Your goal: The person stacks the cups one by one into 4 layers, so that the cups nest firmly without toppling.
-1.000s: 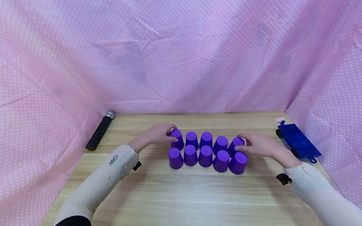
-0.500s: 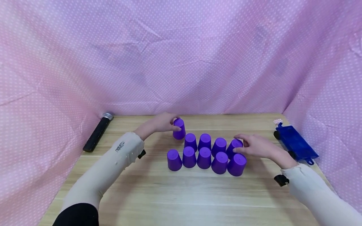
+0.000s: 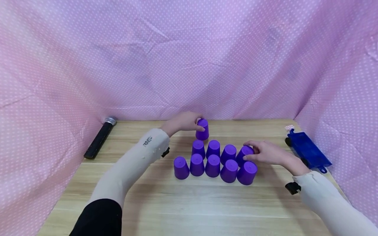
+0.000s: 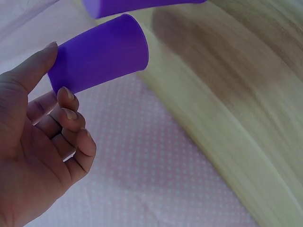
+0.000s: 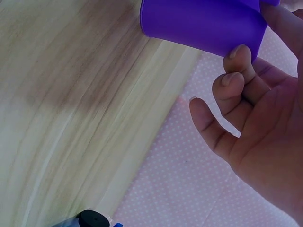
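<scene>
The head view is bright and mostly sharp, with pale glare on the near middle of the surface (image 3: pixel 212 213) and soft shadows to either side. The polka-dot cloth (image 3: pixel 192 59) pales at left, darkens toward right. Both wrist views look dimmer and softer.

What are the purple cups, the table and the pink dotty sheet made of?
Purple cups: probably plastic, with a smooth, low sheen and one even colour.
Table: wood or a wood-look board; it has streaky grain and a soft shine, so I can't tell which.
Pink dotty sheet: likely fabric, dull, with creases and soft folds.
</scene>
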`<state>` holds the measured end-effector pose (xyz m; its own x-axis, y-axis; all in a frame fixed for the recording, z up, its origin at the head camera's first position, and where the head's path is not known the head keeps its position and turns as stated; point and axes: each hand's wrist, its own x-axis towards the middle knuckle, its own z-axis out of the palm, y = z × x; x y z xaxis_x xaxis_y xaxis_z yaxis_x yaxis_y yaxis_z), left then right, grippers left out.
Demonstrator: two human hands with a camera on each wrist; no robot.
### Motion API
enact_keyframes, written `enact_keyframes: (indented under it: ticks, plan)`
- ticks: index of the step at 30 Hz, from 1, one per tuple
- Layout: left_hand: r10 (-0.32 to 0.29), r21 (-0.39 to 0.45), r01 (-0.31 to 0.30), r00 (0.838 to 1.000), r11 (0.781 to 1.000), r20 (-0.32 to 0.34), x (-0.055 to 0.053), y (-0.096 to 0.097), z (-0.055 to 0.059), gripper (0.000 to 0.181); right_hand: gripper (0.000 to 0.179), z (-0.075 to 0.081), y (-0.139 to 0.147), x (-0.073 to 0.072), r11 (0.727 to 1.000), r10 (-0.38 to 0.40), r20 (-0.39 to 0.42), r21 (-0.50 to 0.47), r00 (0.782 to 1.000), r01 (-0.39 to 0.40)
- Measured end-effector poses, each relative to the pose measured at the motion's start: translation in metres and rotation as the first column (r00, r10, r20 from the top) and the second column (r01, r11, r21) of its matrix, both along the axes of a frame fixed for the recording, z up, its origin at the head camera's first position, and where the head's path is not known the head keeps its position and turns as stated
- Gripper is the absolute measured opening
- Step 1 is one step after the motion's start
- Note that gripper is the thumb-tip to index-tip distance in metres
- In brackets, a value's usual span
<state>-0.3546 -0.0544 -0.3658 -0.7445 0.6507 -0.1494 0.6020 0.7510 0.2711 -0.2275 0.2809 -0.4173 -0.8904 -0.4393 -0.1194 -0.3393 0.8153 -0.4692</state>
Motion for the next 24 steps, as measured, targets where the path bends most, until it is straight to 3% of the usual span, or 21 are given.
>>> enact_keyframes:
  ticks: [12, 24]
  plan:
    - [0.014, -0.054, -0.014, 1.000, 0.998, 0.002, -0.008, 0.015, -0.023, 0.057, 0.049, -0.001, 0.000, -0.002, 0.998, 0.004, 0.030, -0.059, 1.000, -0.003]
    - [0.004, -0.001, -0.004, 1.000, 1.000, 0.011, -0.015, 0.014, -0.038, 0.048, 0.048, -0.004, 0.002, -0.001, 0.998, 0.003, 0.040, -0.066, 0.999, 0.000]
